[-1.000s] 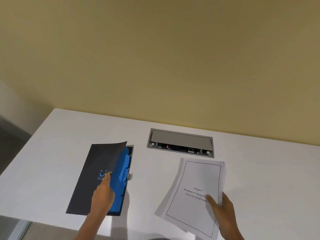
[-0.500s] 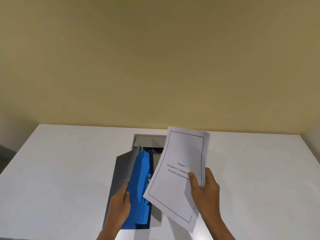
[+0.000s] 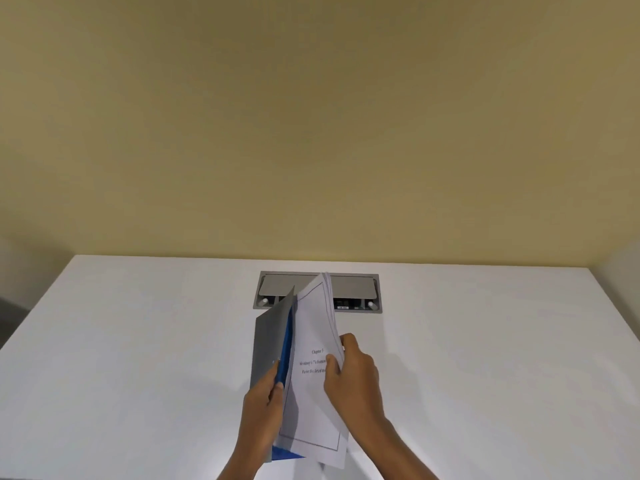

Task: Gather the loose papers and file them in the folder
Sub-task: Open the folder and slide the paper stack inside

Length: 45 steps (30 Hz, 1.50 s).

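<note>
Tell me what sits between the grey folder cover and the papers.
In the head view, only the folder's blue dividers lie between the grey cover and the papers.

White desk [image 3: 138, 358] against yellow wall [image 3: 311, 116].

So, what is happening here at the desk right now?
A person is filing papers. The left hand holds the grey cover of the folder open, with its blue dividers showing inside. The right hand grips a stack of white papers by its edge and holds it against the open folder, beside the dividers. The sheets are not fully in yet. All this is above a white desk, in front of its cable box.
</note>
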Tool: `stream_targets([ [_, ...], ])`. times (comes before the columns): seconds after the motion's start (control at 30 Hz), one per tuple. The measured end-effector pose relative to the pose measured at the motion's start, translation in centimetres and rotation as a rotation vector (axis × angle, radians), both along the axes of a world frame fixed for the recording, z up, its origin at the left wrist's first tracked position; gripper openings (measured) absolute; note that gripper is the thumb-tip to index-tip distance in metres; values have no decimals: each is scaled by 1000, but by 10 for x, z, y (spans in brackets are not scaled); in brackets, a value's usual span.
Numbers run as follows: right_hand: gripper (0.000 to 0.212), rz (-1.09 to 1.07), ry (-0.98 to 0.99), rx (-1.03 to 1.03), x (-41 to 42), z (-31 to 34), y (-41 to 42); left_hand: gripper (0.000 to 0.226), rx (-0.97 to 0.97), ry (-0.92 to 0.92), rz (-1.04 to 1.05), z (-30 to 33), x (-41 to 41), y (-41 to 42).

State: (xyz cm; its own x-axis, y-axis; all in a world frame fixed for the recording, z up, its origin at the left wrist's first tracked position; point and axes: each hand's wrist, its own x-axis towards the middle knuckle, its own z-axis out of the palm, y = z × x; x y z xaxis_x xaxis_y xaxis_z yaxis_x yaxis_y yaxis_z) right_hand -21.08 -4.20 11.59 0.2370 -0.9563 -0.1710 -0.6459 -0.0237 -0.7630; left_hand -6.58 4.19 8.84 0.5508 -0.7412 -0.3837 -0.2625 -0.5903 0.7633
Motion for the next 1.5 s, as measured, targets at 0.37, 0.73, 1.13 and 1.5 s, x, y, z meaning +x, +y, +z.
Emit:
stream_targets([
  [0.37,26,22,82,52,39,-30,-13,48,-7,41,54,2,-3,-1],
  [0.73,33,38,132,155,79,-55,-6,45,2,76,55,6,-7,-1],
  [1.13,40,141,152,317,81,-78,-4,46,-5,85,60,1,-10,-2],
  [1.5,48,174,-6,586,68,-78,-12,42,4,61,122,-1,-22,-12],
])
